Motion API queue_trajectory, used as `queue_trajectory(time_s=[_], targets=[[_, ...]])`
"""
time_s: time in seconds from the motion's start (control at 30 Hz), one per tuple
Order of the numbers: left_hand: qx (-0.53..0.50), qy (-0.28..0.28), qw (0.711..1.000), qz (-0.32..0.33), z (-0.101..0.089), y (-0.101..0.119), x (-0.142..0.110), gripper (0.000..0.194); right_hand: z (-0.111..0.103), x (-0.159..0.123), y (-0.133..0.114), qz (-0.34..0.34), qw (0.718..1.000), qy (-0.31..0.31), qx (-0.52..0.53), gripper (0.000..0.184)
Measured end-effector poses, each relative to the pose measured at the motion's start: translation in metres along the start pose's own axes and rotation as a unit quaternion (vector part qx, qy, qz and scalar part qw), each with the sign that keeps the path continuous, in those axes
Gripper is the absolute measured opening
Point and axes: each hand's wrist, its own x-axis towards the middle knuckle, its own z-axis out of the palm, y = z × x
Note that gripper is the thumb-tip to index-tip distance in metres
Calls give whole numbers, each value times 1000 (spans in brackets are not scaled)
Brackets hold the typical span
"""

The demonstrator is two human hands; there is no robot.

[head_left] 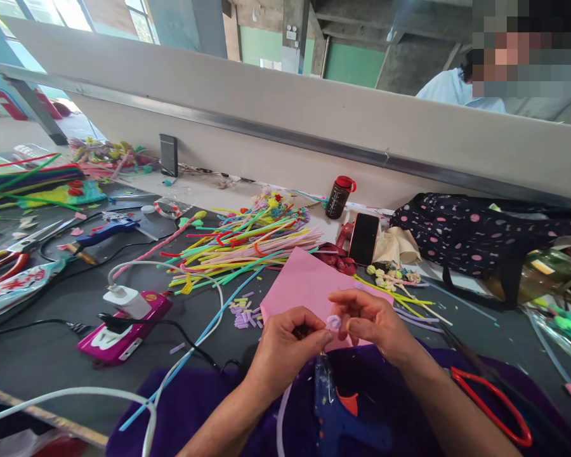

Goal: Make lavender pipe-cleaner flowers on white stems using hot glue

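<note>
Between thumb and forefinger, my left hand point(290, 343) pinches a lilac pipe cleaner point(334, 323) whose end is coiled into a small bud. A lilac length hangs below that hand, apparently the same stem. My right hand point(368, 320) is just right of the bud, fingers curved and apart; whether a fingertip touches it I cannot tell. Below both hands a blue glue gun point(324, 387) with an orange trigger points its nozzle up towards the bud. It rests on dark purple cloth point(209, 412) over my lap. Behind the hands lies a pink sheet point(299, 285).
Bundled pipe cleaners point(252, 247) and cut lilac bits point(245, 317) lie left of the sheet. A magenta power strip point(124, 343) trails cables. Red-handled scissors point(495, 406) lie at right. Behind are a phone point(364, 238), bottle point(339, 200) and patterned bag point(471, 235). A person sits beyond the partition.
</note>
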Motion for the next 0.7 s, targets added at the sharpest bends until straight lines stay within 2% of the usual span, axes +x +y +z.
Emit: queue_trajectory(time_s=[0.07, 0.13, 0.27, 0.33, 0.4, 0.47, 0.7], targets=[[91, 51, 993, 57, 1, 2, -1, 16, 1, 1, 0, 12, 1000, 8, -5, 36], [166, 92, 972, 139, 2, 2, -3, 16, 4, 1, -2, 17, 1000, -5, -10, 31], [288, 150, 884, 335, 1, -1, -6, 8, 8, -2, -5, 17, 1000, -18, 1, 29], [324, 156, 845, 396, -1, -3, -7, 6, 9, -3, -5, 17, 1000, -13, 9, 30], [345, 156, 824, 422, -2, -4, -7, 9, 9, -5, -6, 12, 1000, -12, 4, 30], [356, 156, 817, 426, -3, -4, -7, 10, 9, -5, -7, 0, 1000, -8, -20, 30], [366, 152, 821, 411, -2, -7, -6, 8, 16, -5, -10, -66, 988, 59, -127, 26]])
